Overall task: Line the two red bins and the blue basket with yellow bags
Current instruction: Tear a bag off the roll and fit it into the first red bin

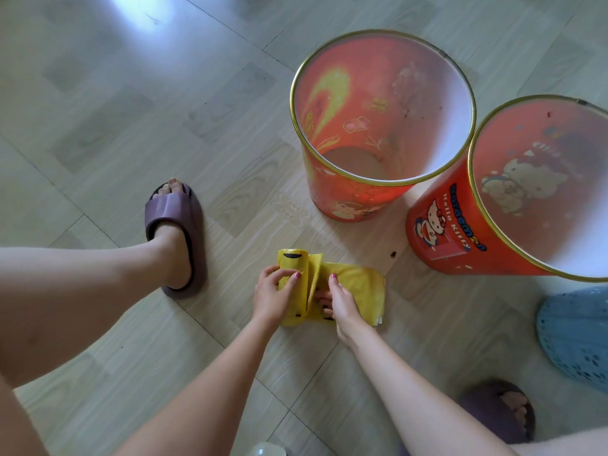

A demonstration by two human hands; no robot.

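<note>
Head view, pale wood-pattern tiled floor [115, 103]. Person crouched over it; a foot in a purple slide sandal [176, 232] planted at left.

Containers, left to right:
- Tall red cylindrical bin with a gold rim and cartoon print [381, 126] stood upright on the floor, upper centre. Unlined; nothing visible inside but its bare brownish bottom.
- Second red gold-rimmed bin printed with Hello Kitty and Doraemon figures [460, 225] stood just to its right, rims touching or nearly so. Unlined; the visible interior held nothing, though the frame edge cut off its right part.
- Blue perforated plastic basket [572, 337] at the right edge, near the second bin, only partly in frame. Contents could not be told.

Yellow plastic bag roll with black markings [296, 268] lay on the floor in front of the first bin, partly unrolled; a flat yellow bag sheet [358, 284] extended from it to the right.

Hands: left hand [273, 294] rested palm down on the rolled part, fingers curled over it, pressing it to the floor. Right hand [339, 301] sat just beside it on the unrolled sheet, fingers bent and gripping the sheet at the fold next to the roll. Both forearms reached down from the bottom of the frame.

A second purple sandal [493, 413] showed at lower right.
</note>
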